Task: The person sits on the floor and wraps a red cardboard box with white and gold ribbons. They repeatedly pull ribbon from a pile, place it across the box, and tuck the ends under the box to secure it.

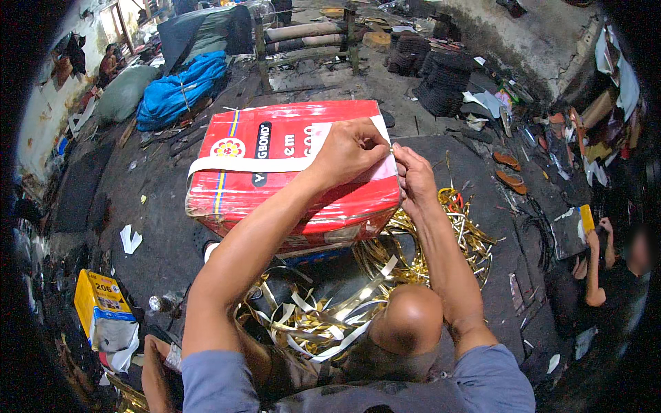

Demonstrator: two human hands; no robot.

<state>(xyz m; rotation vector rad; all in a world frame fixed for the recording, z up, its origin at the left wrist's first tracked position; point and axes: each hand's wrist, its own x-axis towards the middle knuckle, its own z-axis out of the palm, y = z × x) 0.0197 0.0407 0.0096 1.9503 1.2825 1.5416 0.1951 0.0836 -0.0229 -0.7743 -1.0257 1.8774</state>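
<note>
A red box (275, 199) wrapped in clear tape stands in front of me. Across its top lies a flat white strip (248, 164), which passes beneath my left forearm. My left hand (350, 153) is closed in a pinch over the box's right end, above a pale sheet (377, 172). Right at the box's edge, my right hand (416, 177) is closed too, thumb and finger pressed together. The two sets of fingertips nearly meet around a tiny gold-coloured bit, too small to name. Below the box a tangle of shiny gold and white strips (330, 323) lies around my bent knee.
A yellow and blue box (103, 303) sits at the left, near a small jar (160, 303). Brown sandals (508, 172) lie at the right. Another person's arm (593, 275) shows at far right. Dark stacks (441, 82) and a blue bundle (182, 89) stand farther back.
</note>
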